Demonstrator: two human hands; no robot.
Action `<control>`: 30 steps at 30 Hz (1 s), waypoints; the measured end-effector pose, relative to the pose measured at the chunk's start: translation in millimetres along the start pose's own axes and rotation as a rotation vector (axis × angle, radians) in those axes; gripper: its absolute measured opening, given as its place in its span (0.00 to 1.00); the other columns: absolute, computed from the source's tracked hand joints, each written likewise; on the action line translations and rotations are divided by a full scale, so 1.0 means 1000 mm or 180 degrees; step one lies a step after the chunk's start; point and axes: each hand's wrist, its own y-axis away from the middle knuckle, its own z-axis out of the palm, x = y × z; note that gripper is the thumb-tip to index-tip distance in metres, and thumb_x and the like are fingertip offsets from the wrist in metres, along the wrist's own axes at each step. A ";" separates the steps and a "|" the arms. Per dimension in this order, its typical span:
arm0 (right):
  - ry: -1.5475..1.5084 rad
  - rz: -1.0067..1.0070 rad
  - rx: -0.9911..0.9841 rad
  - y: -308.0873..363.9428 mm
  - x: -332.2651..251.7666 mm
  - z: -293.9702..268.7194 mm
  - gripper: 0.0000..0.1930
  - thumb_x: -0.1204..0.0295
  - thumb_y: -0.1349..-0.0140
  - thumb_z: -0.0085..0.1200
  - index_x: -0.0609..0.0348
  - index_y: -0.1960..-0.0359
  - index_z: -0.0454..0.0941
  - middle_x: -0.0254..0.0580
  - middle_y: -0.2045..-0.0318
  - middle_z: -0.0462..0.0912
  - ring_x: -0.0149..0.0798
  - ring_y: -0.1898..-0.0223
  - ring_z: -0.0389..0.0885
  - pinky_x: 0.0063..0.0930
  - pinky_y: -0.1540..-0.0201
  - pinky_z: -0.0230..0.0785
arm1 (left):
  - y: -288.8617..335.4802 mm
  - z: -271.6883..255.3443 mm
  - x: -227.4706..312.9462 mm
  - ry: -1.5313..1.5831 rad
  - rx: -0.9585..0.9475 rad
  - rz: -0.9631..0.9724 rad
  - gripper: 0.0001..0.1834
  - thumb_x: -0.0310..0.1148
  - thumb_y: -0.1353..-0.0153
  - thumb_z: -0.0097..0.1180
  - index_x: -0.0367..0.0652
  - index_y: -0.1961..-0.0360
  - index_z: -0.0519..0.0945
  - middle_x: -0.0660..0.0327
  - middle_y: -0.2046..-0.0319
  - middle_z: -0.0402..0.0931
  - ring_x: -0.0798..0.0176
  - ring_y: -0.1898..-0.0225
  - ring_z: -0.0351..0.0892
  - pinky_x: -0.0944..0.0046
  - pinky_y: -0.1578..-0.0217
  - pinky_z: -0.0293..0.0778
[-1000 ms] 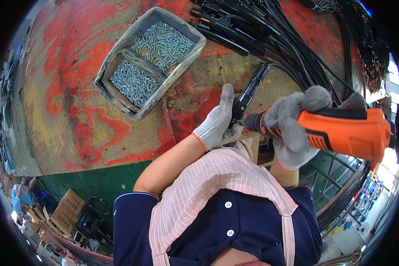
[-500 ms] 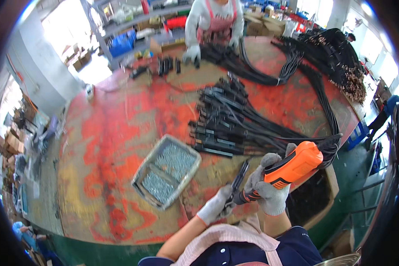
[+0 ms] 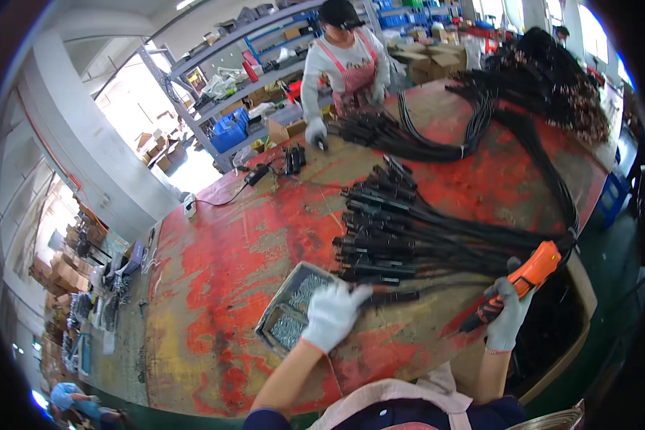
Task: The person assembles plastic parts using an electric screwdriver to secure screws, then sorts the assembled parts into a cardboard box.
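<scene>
My left hand [image 3: 333, 313], in a whitish glove, is over the right side of a metal tray [image 3: 271, 315] of small screws [image 3: 288, 331]. Its fingers point right and meet the end of a black cable connector [image 3: 394, 297]; whether they grip it I cannot tell. My gloved right hand [image 3: 507, 315] is closed around an orange and black cordless screwdriver [image 3: 537, 269], whose dark tip points down and left. Just beyond my hands lies a fanned bundle of similar black connectors [image 3: 376, 240], their cables [image 3: 473, 247] running right.
Across the red, worn table [image 3: 215, 287], a co-worker [image 3: 347, 64] in gloves handles more black cables [image 3: 416, 143]. A large cable pile [image 3: 552, 86] fills the far right. An open box [image 3: 584, 308] stands by my right arm. A power adapter [image 3: 256, 174] lies at the far left.
My left hand has gone from the connector near the screwdriver's tip to the screw tray. The screwdriver has moved right. The view has shifted, showing more of the co-worker.
</scene>
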 end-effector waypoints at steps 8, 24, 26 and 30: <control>0.0064 0.0203 -0.0138 -0.004 -0.003 -0.015 0.37 0.85 0.48 0.53 0.57 0.33 0.58 0.44 0.48 0.75 0.30 0.72 0.79 0.29 0.69 0.79 | -0.121 0.027 -0.058 -0.0549 0.0625 0.0263 0.22 0.30 0.50 0.63 0.60 0.52 0.80 0.59 0.61 0.78 0.52 0.58 0.78 0.52 0.55 0.71; 0.0067 0.0507 -0.0149 -0.001 0.016 -0.029 0.27 0.84 0.49 0.52 0.59 0.44 0.67 0.40 0.54 0.77 0.32 0.74 0.79 0.27 0.70 0.78 | -0.122 0.052 -0.043 0.0210 0.0049 -0.0285 0.22 0.44 0.40 0.59 0.57 0.44 0.76 0.50 0.40 0.69 0.39 0.43 0.71 0.47 0.42 0.68; 0.0064 0.0486 -0.0189 0.000 0.017 -0.021 0.27 0.85 0.50 0.52 0.59 0.44 0.67 0.40 0.54 0.77 0.33 0.74 0.79 0.28 0.70 0.78 | -0.134 0.054 -0.044 0.0161 0.0134 -0.0511 0.21 0.45 0.38 0.58 0.56 0.44 0.76 0.51 0.43 0.72 0.41 0.44 0.73 0.47 0.43 0.69; 0.0074 0.0462 -0.0167 0.004 0.011 -0.014 0.28 0.86 0.50 0.51 0.59 0.43 0.66 0.40 0.54 0.77 0.33 0.74 0.79 0.28 0.71 0.79 | -0.154 0.076 -0.052 0.0086 0.0607 -0.0844 0.17 0.45 0.34 0.53 0.53 0.47 0.77 0.55 0.52 0.80 0.50 0.49 0.78 0.50 0.49 0.70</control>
